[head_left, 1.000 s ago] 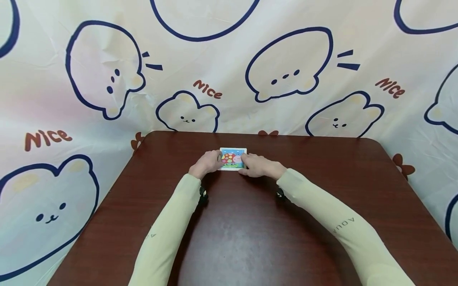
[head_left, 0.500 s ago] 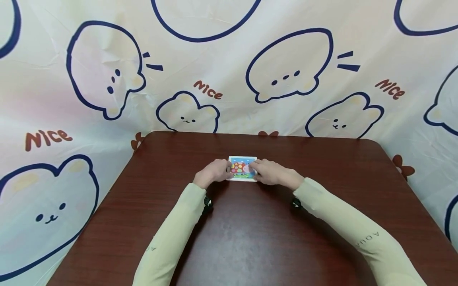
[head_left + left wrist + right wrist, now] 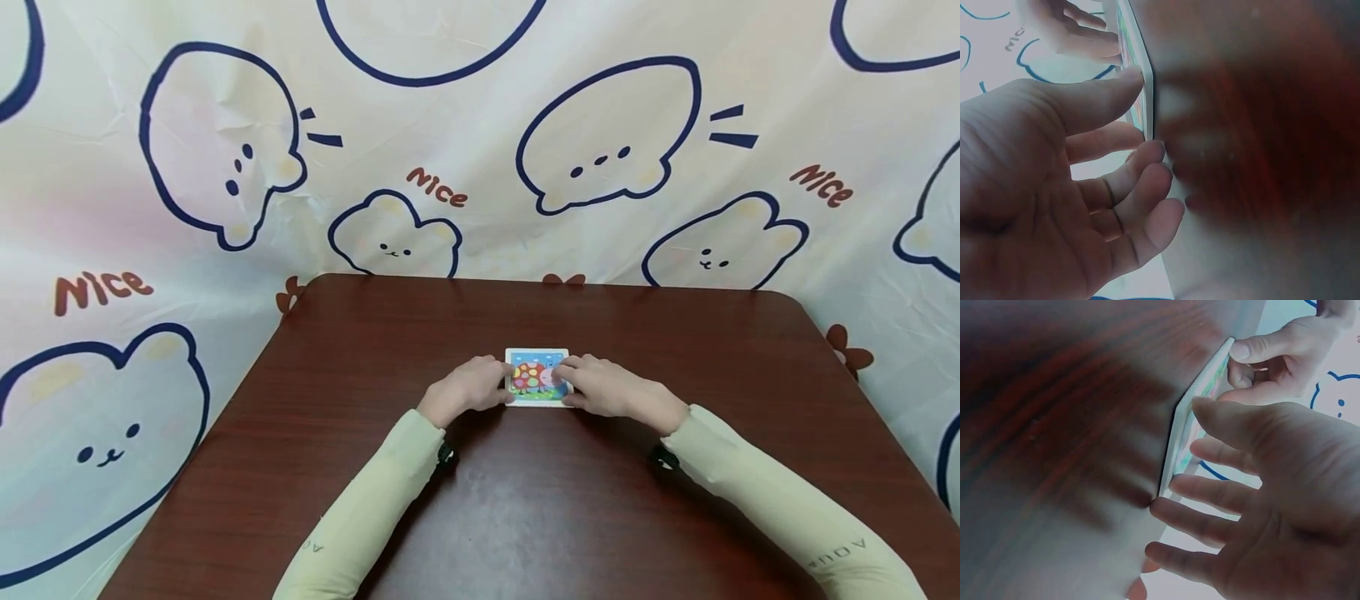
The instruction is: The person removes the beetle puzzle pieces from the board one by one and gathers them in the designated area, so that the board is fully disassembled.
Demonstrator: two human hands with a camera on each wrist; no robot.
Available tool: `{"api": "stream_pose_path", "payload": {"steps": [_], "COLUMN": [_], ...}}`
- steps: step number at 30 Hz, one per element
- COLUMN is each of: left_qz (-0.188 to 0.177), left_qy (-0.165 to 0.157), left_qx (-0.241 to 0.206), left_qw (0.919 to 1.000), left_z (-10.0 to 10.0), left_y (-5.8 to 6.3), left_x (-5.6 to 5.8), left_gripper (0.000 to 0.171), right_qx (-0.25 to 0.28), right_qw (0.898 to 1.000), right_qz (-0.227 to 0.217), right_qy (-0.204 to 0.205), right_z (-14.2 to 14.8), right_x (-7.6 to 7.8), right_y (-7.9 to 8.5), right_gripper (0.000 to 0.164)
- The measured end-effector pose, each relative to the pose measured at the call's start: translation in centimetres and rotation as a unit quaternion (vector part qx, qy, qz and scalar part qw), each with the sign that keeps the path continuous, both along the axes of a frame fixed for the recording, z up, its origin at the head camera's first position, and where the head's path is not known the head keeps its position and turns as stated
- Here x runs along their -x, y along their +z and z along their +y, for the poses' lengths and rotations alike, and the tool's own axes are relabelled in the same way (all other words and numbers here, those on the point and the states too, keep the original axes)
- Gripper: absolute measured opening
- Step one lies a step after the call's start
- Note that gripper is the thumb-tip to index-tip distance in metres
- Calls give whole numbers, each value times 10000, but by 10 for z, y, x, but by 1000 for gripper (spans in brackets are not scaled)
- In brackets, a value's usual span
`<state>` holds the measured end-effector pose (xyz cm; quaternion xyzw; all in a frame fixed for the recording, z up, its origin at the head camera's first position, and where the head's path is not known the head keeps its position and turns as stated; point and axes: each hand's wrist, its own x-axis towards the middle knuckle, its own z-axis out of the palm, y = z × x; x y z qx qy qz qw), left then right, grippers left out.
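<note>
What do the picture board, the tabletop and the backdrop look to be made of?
Picture board: stiff card, wood or plastic, printed; its pale edge looks thick and straight, but the core can't be told.
Tabletop: wood or wood-look laminate, semi-gloss; reddish-brown grain streaks and a soft sheen show.
Backdrop: probably thin fabric or plastic sheeting, printed; it has creases.

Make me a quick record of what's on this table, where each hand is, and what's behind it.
Item: picture board, face up on the table
Print: spotted red creature against blue
Left hand: touching the board's left side
Right hand: touching its right side
Table: dark reddish brown
Backdrop: pale, with cartoon outlines
</note>
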<state>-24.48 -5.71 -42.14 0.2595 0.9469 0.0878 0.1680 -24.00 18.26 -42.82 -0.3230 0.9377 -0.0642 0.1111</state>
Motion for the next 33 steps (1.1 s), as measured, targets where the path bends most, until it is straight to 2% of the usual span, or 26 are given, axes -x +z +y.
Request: {"api": "stream_pose_path", "payload": {"steps": [6,16,25,33], "left_qz": [35,4,-118,-346], "left_qy": [-29,37,98,192], "left_qx": [8,-76,-297,-523], "left_qw": [10000,10000,9994,9978], "left_z": [3,1,-2,-2], "left_y": [-1,-4,-5,-6], "left_x": [-5,-3,1,5], "left_gripper": [49,53,54,53], "right_qx": [143,-37,61,105], "right_qw": [9998,9968,9956,9929], "right_qz": [146,-511,-665,-717], "right_qy": [25,-616,-662,-938], "right_z": [8,12,15,12], "right_x": [-8,-3,2,4], "right_y": [-1,-3,-3,-2], "right_gripper": [43,67,66,71]}}
